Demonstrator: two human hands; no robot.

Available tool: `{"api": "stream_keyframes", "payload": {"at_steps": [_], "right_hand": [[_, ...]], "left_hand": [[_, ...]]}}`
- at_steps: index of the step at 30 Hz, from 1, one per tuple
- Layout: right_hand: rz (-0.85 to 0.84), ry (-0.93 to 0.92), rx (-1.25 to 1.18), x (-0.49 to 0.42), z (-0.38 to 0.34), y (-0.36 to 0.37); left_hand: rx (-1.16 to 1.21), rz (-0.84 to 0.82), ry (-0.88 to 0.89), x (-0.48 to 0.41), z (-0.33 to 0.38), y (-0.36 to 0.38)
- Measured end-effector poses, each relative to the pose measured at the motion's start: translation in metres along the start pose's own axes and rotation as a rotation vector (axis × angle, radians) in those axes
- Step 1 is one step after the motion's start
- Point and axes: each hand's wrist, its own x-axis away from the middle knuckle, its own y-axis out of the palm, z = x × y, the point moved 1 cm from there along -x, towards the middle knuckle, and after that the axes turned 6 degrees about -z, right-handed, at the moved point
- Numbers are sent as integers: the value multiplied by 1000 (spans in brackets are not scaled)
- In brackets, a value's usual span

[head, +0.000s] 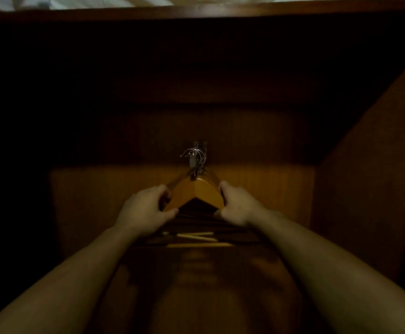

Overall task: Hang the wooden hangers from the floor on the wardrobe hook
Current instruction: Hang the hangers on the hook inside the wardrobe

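Note:
Several wooden hangers (195, 194) hang bunched together inside a dark wardrobe, their metal hook wires (195, 153) gathered on the wardrobe hook (193, 161) at the middle of the back panel. My left hand (146, 209) grips the left shoulders of the bunch. My right hand (238, 204) grips the right shoulders. The nearest hanger is orange-brown and faces me. Pale lower bars of the hangers (196, 236) show below and between my wrists.
The wardrobe's back panel (257, 189) is lit orange-brown behind the hangers. A wooden side wall (365, 177) rises at the right. The left side is in deep shadow. A dark wooden top edge (196, 10) runs above, with white fabric beyond it.

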Motion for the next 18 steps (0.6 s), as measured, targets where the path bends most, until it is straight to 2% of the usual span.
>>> {"api": "stream_keyframes", "payload": {"at_steps": [5,9,14,18], "right_hand": [[32,19,368,5,-6,4],[-36,154,584,10,-8,-1],[-73,312,727,22,-12,0],[94,297,730,32,-28,5]], "left_hand": [[-40,18,0,-2,-2,3],[-53,29,3,-1,-3,2],[-108,0,-27,1,-9,-1],[-136,-27,-60,8,-19,-6]]}}
